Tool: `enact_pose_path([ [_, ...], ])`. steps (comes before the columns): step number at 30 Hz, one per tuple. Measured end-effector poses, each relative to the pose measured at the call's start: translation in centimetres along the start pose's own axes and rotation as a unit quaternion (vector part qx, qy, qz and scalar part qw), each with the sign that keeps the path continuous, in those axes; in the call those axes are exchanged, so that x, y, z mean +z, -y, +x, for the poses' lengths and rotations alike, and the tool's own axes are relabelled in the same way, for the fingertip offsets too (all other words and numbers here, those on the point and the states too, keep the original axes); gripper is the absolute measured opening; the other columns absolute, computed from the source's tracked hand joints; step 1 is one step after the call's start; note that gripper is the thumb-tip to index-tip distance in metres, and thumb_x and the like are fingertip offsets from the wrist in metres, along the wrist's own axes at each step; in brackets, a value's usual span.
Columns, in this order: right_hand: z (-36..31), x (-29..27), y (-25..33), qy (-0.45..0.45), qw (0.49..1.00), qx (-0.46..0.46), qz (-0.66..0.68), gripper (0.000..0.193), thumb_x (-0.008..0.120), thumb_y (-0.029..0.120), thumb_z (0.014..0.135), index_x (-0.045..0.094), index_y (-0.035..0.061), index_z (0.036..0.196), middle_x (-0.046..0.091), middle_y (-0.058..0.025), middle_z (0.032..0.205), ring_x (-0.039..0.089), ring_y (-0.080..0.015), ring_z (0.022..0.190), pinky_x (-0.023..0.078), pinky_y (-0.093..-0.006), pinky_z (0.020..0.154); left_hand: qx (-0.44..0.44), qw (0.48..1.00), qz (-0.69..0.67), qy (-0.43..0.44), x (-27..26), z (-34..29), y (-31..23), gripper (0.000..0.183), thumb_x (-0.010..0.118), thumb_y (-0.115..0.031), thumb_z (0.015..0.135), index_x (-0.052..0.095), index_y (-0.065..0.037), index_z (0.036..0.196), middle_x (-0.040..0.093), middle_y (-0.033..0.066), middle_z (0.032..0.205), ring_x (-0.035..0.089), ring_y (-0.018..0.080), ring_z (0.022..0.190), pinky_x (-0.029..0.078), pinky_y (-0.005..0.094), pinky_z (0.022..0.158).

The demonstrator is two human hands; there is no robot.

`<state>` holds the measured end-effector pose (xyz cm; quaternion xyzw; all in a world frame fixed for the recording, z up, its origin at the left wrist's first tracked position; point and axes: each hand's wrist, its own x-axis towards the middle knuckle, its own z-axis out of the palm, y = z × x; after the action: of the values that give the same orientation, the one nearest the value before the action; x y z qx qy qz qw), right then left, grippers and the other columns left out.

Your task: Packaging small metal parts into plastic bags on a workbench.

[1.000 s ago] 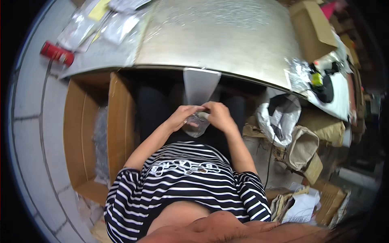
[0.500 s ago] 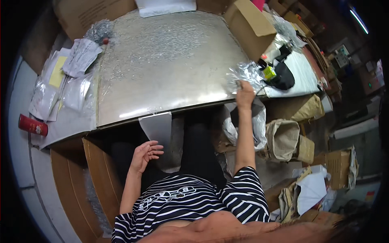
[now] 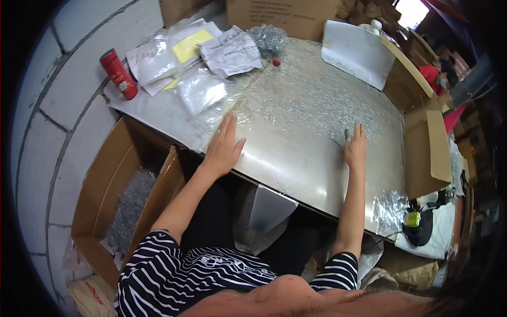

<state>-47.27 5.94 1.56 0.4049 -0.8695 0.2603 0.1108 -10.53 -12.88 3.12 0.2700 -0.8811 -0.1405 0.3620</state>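
Left hand [image 3: 223,150] empty, fingers extended, over the near-left part of the metal tabletop [image 3: 306,179]. Thin metallic pieces [image 3: 338,105] scattered mid-surface; probably light, stiff, slippery, best pinched mid-length. Right hand [image 3: 356,148] beside them, fingers straight, no visible grip.

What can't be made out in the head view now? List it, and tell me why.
Head view:
Shiny pieces: too small and crowded to count.
Left hand: palm hidden by the hand's own back.
Right hand: palm hidden likewise.
Dark thing beside its fingers: too small to identify.
Feet: hidden beneath the table.
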Motion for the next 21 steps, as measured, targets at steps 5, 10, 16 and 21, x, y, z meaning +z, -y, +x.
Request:
enact_pose_path([
  [5, 0.2, 2.8, 6.1, 0.196, 0.968, 0.040, -0.151, 0.065, 0.046, 0.046, 0.096, 0.031, 0.0119, 0.149, 0.025, -0.0187, 0.156, 0.017, -0.0489, 0.142, 0.022, -0.0585, 0.113, -0.129, 0.979, 0.146, 0.058, 0.8, 0.7, 5.2, 0.064, 0.061, -0.027, 0.091, 0.036, 0.010, 0.137, 0.041, 0.0297, 0.140, 0.036, 0.0446, 0.133, 0.030, 0.0473, 0.111],
  [10, -4.8, 2.2, 4.3, 0.149, 0.982, -0.060, -0.102, 0.059, 0.047, 0.033, 0.098, 0.031, 0.0070, 0.148, 0.027, -0.0207, 0.155, 0.021, -0.0432, 0.143, 0.021, -0.0547, 0.114, 0.028, 0.994, 0.089, 0.059, 0.2, -3.6, 1.0, 0.056, 0.067, -0.021, 0.084, 0.045, 0.008, 0.128, 0.048, 0.0248, 0.129, 0.044, 0.0414, 0.123, 0.036, 0.0471, 0.105],
  [16, -10.4, 0.4, 8.2, 0.088, 0.991, -0.096, -0.010, 0.051, 0.048, 0.000, 0.087, 0.045, -0.0005, 0.138, 0.038, -0.0213, 0.148, 0.028, -0.0401, 0.140, 0.026, -0.0444, 0.115, 0.041, 0.996, 0.013, 0.078, -0.8, -5.9, -0.3, 0.050, 0.068, -0.019, 0.083, 0.051, 0.002, 0.125, 0.049, 0.0184, 0.128, 0.046, 0.0386, 0.120, 0.038, 0.0451, 0.103],
  [21, -13.2, -2.1, 10.6, 0.092, 0.991, -0.059, 0.082, 0.045, 0.051, -0.004, 0.084, 0.054, 0.0011, 0.129, 0.048, -0.0169, 0.142, 0.038, -0.0345, 0.136, 0.031, -0.0398, 0.113, 0.097, 0.994, 0.024, 0.045, -0.5, -6.8, 1.9, 0.051, 0.066, -0.024, 0.086, 0.051, 0.000, 0.127, 0.048, 0.0170, 0.136, 0.045, 0.0351, 0.126, 0.035, 0.0446, 0.107],
])
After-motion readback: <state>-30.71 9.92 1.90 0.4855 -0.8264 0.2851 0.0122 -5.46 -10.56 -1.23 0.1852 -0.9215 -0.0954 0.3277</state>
